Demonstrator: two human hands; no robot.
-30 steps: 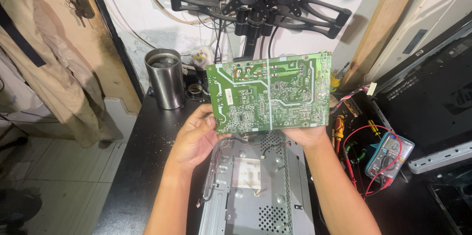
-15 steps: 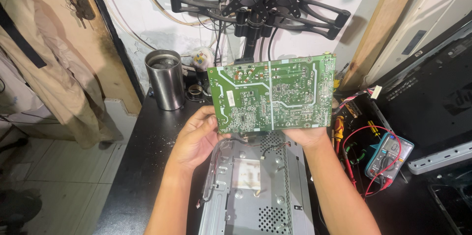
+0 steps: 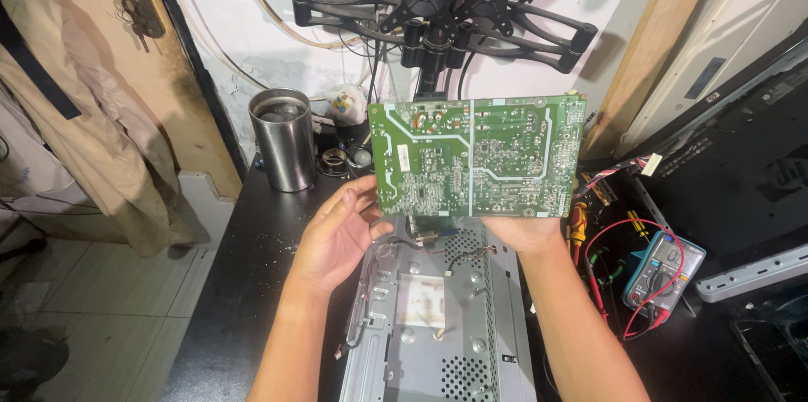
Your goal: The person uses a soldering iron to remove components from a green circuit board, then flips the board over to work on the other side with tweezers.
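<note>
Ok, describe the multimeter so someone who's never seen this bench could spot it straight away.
Start at the green circuit board held up in both hands, then look down to the right across the black bench. The multimeter lies there, teal-cased with a round dial, ringed by red leads.

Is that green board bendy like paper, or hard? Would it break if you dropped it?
The green circuit board probably is stiff: it stays flat though the left hand and right hand hold only its lower edge. It looks thin, so likely light. Its tiny solder points suggest a drop could damage it.
</note>
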